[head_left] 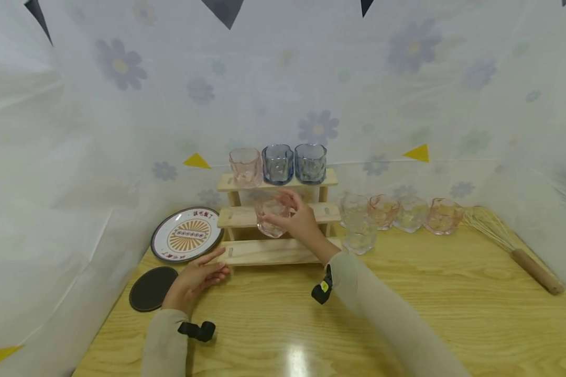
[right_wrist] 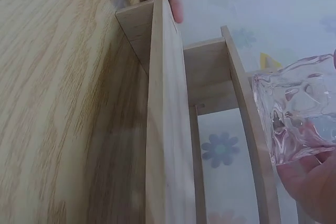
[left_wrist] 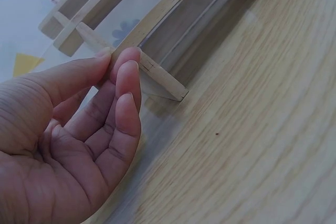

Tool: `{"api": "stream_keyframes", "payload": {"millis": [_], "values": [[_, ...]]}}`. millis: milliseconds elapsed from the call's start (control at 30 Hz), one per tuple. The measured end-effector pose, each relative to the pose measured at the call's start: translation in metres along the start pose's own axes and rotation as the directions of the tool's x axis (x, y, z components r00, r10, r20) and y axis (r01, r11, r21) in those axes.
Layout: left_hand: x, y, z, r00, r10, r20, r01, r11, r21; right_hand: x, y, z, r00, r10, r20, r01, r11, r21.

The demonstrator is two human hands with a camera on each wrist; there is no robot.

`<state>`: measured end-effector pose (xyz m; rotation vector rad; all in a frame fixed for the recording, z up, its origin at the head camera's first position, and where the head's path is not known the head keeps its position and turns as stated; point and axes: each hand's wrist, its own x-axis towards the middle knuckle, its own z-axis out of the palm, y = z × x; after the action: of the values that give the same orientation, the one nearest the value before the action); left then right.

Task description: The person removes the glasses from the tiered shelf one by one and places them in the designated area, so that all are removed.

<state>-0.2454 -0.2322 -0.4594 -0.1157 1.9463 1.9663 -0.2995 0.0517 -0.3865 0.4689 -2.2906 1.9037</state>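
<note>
A three-step wooden rack (head_left: 273, 253) stands against the patterned backdrop. My right hand (head_left: 304, 224) grips a clear, pink-tinted glass (head_left: 267, 228) between thumb and fingers at the middle step. In the right wrist view this glass (right_wrist: 294, 111) lies right at the edge of a board, fingers along its side. Down at the left end of the bottom step, my left hand (head_left: 195, 277) pinches the rack's corner, thumb tip against the index finger in the left wrist view. On the top step sit a pink glass (head_left: 245, 168) and two blue glasses, one in the middle (head_left: 277, 166), one at right (head_left: 310, 166).
Right of the rack, several clear and pink glasses (head_left: 443, 217) cluster on the wooden table (head_left: 283, 314). Beyond them lies a whisk (head_left: 533, 267) with a wooden handle. At left, a patterned plate (head_left: 186, 235) leans beside the rack, a dark round mat (head_left: 152, 289) before it.
</note>
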Motion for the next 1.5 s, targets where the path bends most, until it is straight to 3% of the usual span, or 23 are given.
{"api": "stream_keyframes", "payload": {"millis": [267, 433, 600, 1000, 1500], "values": [[-0.001, 0.001, 0.001, 1.0, 0.004, 0.006, -0.004, 1.0, 0.006, -0.015, 0.001, -0.028, 0.998, -0.044, -0.048, 0.044, 0.999, -0.007], [0.0, 0.002, 0.001, 1.0, 0.004, 0.009, -0.004, 1.0, 0.011, -0.03, -0.007, -0.053, 0.999, -0.029, -0.041, 0.028, 0.999, -0.015], [0.001, 0.002, 0.001, 1.0, 0.007, 0.014, -0.007, 1.0, 0.013, -0.037, 0.003, -0.081, 0.997, -0.018, -0.072, 0.014, 0.999, -0.053], [0.003, 0.0, 0.0, 1.0, 0.009, 0.029, -0.009, 1.0, -0.001, -0.067, -0.004, -0.159, 0.985, -0.037, -0.167, 0.014, 0.991, -0.135], [0.0, 0.0, -0.004, 0.999, 0.015, 0.031, -0.015, 1.0, 0.023, -0.107, 0.019, -0.22, 0.947, 0.055, -0.316, -0.122, 0.973, -0.197]]}}
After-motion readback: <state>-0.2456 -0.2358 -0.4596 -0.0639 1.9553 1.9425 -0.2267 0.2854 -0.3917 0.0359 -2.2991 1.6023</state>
